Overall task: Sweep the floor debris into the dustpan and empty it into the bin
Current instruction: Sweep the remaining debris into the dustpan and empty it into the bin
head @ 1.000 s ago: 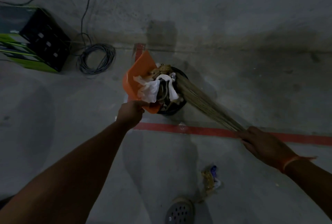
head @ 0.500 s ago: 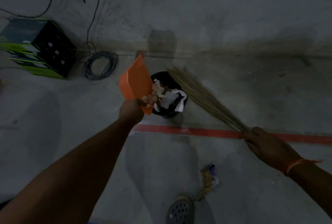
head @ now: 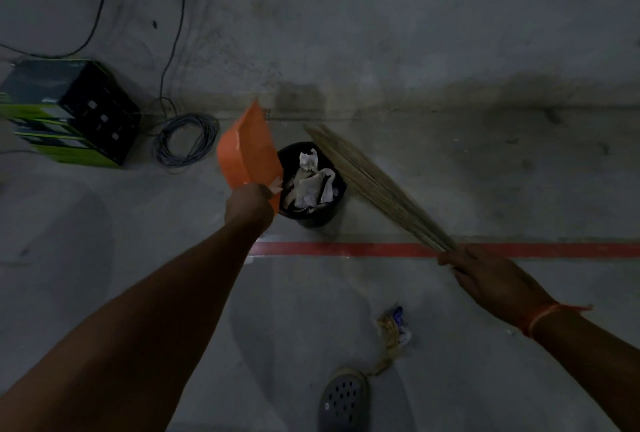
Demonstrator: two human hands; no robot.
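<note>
Site: dim concrete floor [head: 450, 293], head view. Counted: 1 dustpan, 1 bin, 1 broom, 1 scrap of loose debris, 1 red line, 1 cable coil, 1 box, 1 shoe, 2 hands.

Dustpan [head: 247, 151]: orange, flat-faced, held tipped steeply with its far corner pointing up. Its lower edge sat at the left rim of the bin, w/ a pale scrap showing at that edge. Left hand [head: 247, 204] gripped the dustpan at its lower end, fingers curled round it; handle itself hidden by the hand.

Bin [head: 311, 185]: black, round, upright on the floor just beyond the red line [head: 381, 249]. Filled w/ crumpled white and pale paper-like waste reaching near the rim.

Broom [head: 374, 182]: bundle of thin tan sticks, no separate handle seen. It ran diagonally from the right hand up and left, passing just right of the bin; could not tell if it touched the rim. Right hand [head: 491, 279] was closed round the gathered end of the bundle. An orange thread was on that wrist.

Loose debris [head: 393, 327]: 1 crumpled wrapper, tan w/ blue and white, on the floor on the near side of the line, well apart from the bin, near the shoe [head: 343, 400], grey w/ holes.

Cable coil [head: 187, 139] lay left of the dustpan, beside the black and green box [head: 69, 113].
</note>
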